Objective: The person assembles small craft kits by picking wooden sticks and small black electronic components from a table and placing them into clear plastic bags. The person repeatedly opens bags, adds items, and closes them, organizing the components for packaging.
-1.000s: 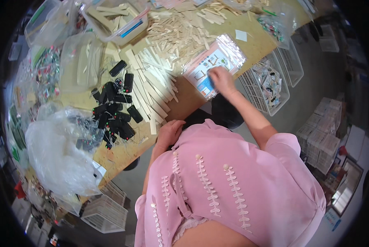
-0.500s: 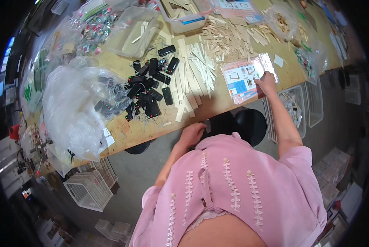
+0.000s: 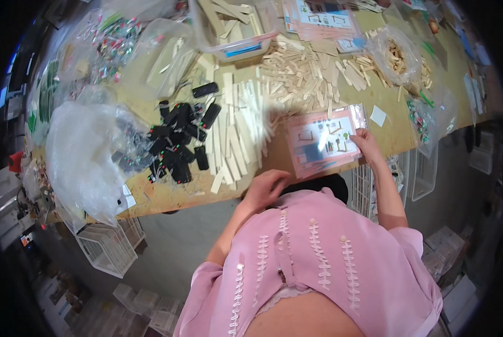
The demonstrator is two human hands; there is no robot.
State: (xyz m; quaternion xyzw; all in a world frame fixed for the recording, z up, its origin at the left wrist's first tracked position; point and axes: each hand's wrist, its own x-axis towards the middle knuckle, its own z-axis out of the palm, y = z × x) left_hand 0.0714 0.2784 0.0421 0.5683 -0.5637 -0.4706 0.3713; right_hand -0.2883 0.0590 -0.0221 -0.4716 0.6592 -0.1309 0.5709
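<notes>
My right hand (image 3: 368,141) grasping the pink packet (image 3: 323,141); left hand (image 3: 265,188) released at near table edge (image 3: 167,197), beside wooden sticks (image 3: 237,137).

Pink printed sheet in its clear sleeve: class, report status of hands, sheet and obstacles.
Right hand grips pink printed sheet in clear sleeve, flat on wooden table. Left hand at table edge, empty. Pale wooden sticks alongside.

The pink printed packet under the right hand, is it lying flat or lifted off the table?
Lying flat. The packet rests face up on the table, the right hand at its edge.
</notes>
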